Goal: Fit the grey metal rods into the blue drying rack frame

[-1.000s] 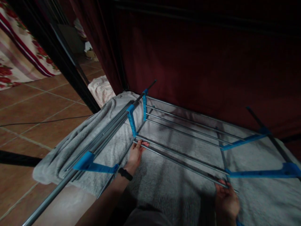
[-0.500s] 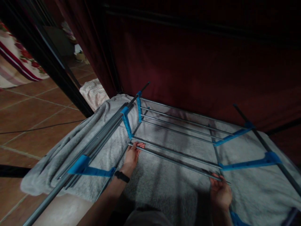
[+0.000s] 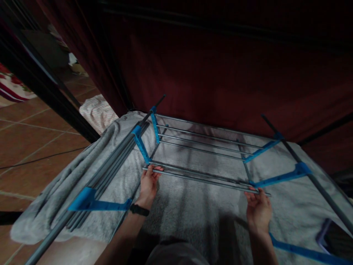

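A thin grey metal rod [image 3: 198, 179] runs across in front of me, held near both ends. Its left end is pinched in my left hand [image 3: 149, 183], which wears a dark band at the wrist. Near the other end, my right hand [image 3: 257, 208] has its fingers closed on the rod. Just behind lies the rack frame, with blue plastic brackets [image 3: 281, 176] on grey side poles [image 3: 329, 197] and several crossbars [image 3: 204, 139] between them. The held rod lies close to the nearest crossbar and the left blue bracket [image 3: 142, 147]; whether they touch I cannot tell.
Several loose grey rods [image 3: 110, 176] lie bundled on a grey blanket [image 3: 63, 176] at left. A phone [image 3: 335, 239] rests at lower right. Behind the rack hangs a dark red curtain [image 3: 220, 73]. Past a black post [image 3: 63, 95] is tiled floor [image 3: 33, 147] with a cable.
The rod in both hands has come closer to the rack's nearest crossbar, its right end raised. The view has shifted right, bringing the phone more into sight.
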`<action>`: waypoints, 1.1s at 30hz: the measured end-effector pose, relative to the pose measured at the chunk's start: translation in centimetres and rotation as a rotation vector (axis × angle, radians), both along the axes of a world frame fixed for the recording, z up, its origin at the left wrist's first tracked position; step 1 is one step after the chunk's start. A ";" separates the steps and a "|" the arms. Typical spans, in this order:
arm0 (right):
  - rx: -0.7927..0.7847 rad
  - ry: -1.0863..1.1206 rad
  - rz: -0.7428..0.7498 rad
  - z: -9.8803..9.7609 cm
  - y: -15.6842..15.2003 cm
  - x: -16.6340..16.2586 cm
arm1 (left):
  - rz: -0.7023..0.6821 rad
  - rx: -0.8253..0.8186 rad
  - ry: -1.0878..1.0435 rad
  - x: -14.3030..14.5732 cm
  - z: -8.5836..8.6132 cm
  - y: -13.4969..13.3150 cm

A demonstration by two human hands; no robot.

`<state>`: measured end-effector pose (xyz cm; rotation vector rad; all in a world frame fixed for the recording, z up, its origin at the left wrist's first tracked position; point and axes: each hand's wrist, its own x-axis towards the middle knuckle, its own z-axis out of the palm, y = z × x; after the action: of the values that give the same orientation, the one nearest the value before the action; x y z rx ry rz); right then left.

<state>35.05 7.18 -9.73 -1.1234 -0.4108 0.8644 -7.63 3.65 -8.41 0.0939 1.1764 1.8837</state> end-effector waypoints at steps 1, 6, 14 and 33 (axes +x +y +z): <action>0.003 0.009 -0.004 0.4 0.2 -0.2 | 0.002 0.001 0.005 0.0 0.2 0.0; 0.012 0.019 0.021 1.3 0.5 -0.3 | 0.011 -0.009 0.031 0.0 1.2 -0.1; 0.072 -0.001 0.015 3.7 0.9 -0.2 | 0.002 0.037 -0.019 -0.1 3.1 0.1; -0.149 0.179 0.119 -3.4 -1.5 0.2 | -0.024 -0.119 0.027 -0.7 1.2 -0.1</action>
<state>35.26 5.64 -13.15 -1.1559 -0.2702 1.1055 -8.33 3.55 -7.18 0.0679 1.2978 1.7918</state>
